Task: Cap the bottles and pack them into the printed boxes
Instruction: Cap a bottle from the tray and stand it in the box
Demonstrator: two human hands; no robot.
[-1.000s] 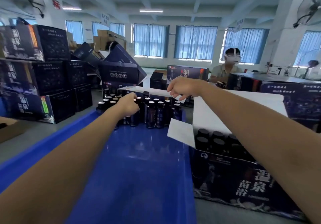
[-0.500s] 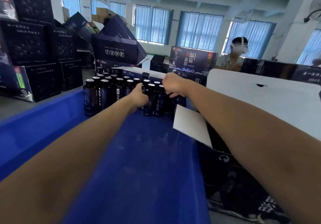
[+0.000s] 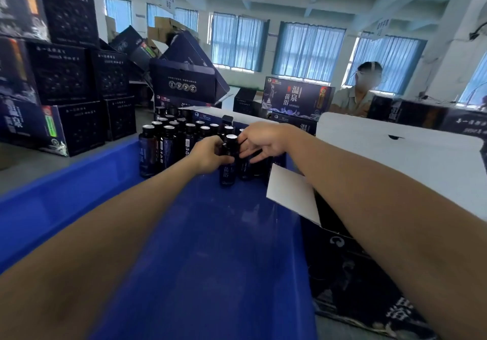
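Several dark capped bottles (image 3: 168, 147) stand bunched at the far end of a blue tray (image 3: 210, 260). One dark bottle (image 3: 228, 167) stands a little in front of the bunch. My left hand (image 3: 210, 156) grips it around the shoulder. My right hand (image 3: 263, 142) reaches in from the right, its fingers touching the same bottle's neck and the bottle behind it. A printed box (image 3: 369, 287) stands open to the right of the tray, its white flaps (image 3: 395, 160) raised; its inside is hidden.
Stacks of dark printed boxes (image 3: 66, 81) fill the table on the left. More boxes (image 3: 295, 97) stand behind the bottles. A person (image 3: 361, 89) sits at the far right behind another box. The tray's near half holds nothing.
My view has moved closer and lower. Both hands have come together on one bottle, which now stands forward of the bunch.
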